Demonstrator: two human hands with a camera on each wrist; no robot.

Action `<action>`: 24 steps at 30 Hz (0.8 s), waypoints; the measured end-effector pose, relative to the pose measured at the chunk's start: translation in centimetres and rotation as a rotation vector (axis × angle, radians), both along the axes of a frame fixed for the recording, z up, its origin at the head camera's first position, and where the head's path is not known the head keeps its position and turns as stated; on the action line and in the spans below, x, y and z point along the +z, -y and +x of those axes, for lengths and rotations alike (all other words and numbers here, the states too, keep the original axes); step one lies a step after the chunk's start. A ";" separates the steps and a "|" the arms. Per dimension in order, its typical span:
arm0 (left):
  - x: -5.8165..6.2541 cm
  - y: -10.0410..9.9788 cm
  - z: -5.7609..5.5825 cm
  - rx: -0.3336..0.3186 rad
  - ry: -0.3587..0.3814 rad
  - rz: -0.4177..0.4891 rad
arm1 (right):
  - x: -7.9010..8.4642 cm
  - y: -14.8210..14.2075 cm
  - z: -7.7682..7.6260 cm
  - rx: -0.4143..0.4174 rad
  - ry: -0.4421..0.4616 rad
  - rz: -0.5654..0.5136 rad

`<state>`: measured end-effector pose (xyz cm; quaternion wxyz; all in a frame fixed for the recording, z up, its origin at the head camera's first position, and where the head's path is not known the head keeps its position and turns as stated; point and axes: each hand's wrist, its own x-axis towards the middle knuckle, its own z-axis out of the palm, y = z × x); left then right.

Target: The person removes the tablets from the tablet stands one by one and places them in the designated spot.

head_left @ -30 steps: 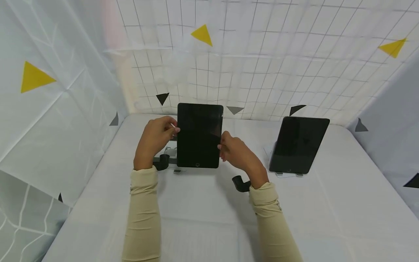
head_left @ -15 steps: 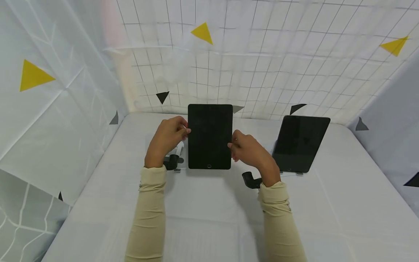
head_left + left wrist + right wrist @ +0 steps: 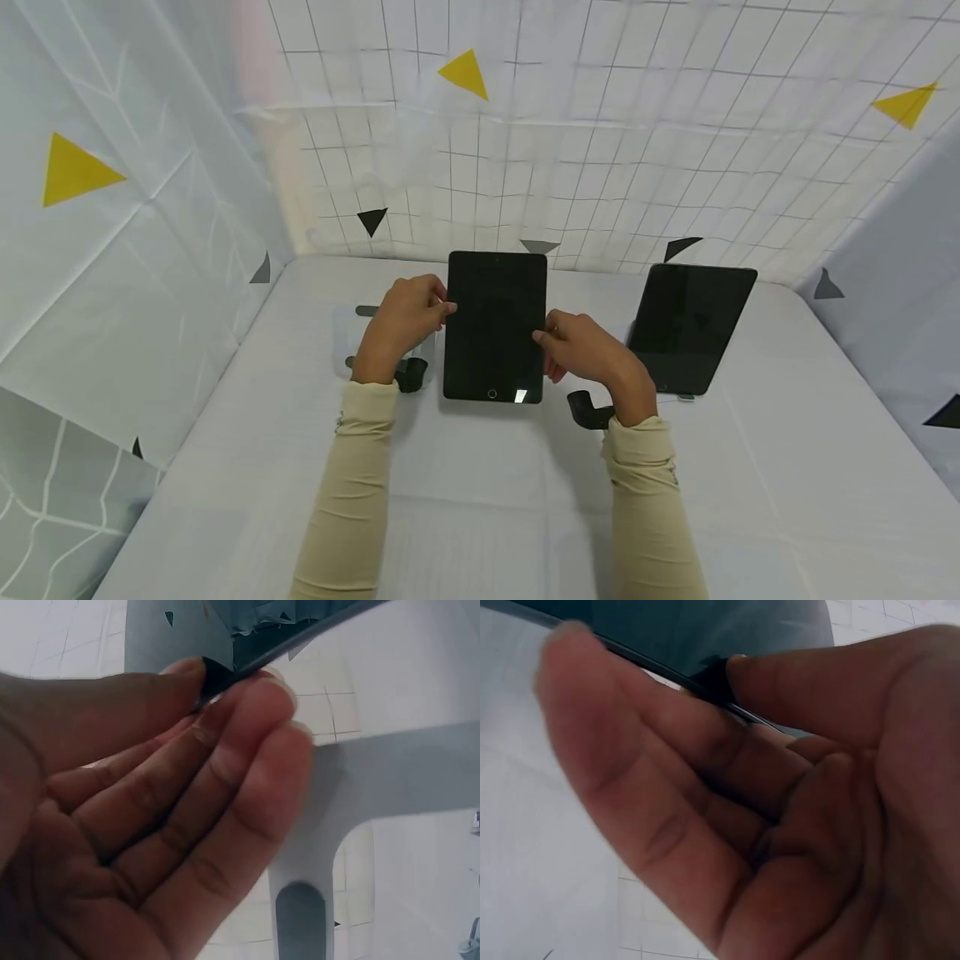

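Note:
A black tablet (image 3: 495,325) with a round home button stands nearly upright between both hands in the head view, its screen facing me. My left hand (image 3: 408,321) pinches its left edge between thumb and fingers. On the opposite edge, a little lower, my right hand (image 3: 588,350) pinches it too. The left wrist view shows the thumb and fingers (image 3: 255,780) on the thin tablet edge. In the right wrist view the thumb (image 3: 810,690) presses the screen side. Partly behind my left hand is a pale tablet stand (image 3: 345,333) with grey pads.
A second black tablet (image 3: 693,329) leans back at the right, with a small grey foot under its lower edge. Black curved pieces (image 3: 588,412) sit at both wrists. The white-covered table (image 3: 480,533) meets a grid-patterned sheet (image 3: 600,150) at the back.
Both hands have carried the tablet to the right, away from the pale stand, and then slightly down. More of the stand shows now. The second tablet has stayed where it was.

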<state>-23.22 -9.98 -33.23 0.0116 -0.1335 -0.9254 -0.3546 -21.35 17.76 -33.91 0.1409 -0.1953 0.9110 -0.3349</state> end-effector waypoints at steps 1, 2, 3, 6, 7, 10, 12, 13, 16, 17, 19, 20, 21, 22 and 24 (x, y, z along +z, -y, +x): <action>0.0 -0.1 0.0 0.000 0.009 -0.005 | 0.0 0.0 0.0 0.000 0.013 0.002; 0.0 -0.2 0.0 0.002 0.017 -0.010 | 0.0 -0.1 0.0 -0.002 0.027 0.006; -0.1 -0.4 0.1 0.003 0.026 -0.014 | 0.0 -0.1 0.0 -0.003 0.041 0.008; -0.2 -0.7 0.0 0.000 0.050 -0.030 | 0.0 -0.2 0.0 -0.006 0.081 0.011; -0.2 -0.8 0.0 -0.001 0.057 -0.036 | 0.0 -0.3 0.0 -0.007 0.092 0.014; -0.4 -1.1 -0.2 -0.007 0.072 -0.066 | 0.0 -0.4 0.0 -0.012 0.123 0.022; -0.5 -1.3 -0.2 -0.009 0.081 -0.087 | -0.2 -0.4 0.0 -0.011 0.138 0.031; -0.5 -1.4 -0.2 -0.008 0.085 -0.099 | -0.2 -0.4 -0.1 -0.008 0.142 0.040; -0.6 -1.7 -0.3 0.001 0.094 -0.127 | -0.4 -0.3 -0.2 0.005 0.146 0.067; -0.6 -1.8 -0.3 0.007 0.097 -0.134 | -0.5 -0.3 -0.2 0.010 0.147 0.074; -0.7 -1.9 -0.3 0.018 0.101 -0.151 | -0.4 -0.2 -0.3 0.020 0.151 0.086; -0.7 -2.0 -0.3 0.021 0.102 -0.155 | -0.4 -0.2 -0.3 0.025 0.153 0.091; -0.8 -2.1 -0.3 0.024 0.105 -0.159 | -0.4 -0.1 -0.3 0.027 0.160 0.094; -0.8 -2.1 -0.3 0.022 0.105 -0.169 | -0.4 -0.1 -0.2 0.027 0.166 0.098; -0.8 -2.2 -0.2 0.017 0.109 -0.187 | -0.4 0.0 -0.2 0.028 0.182 0.102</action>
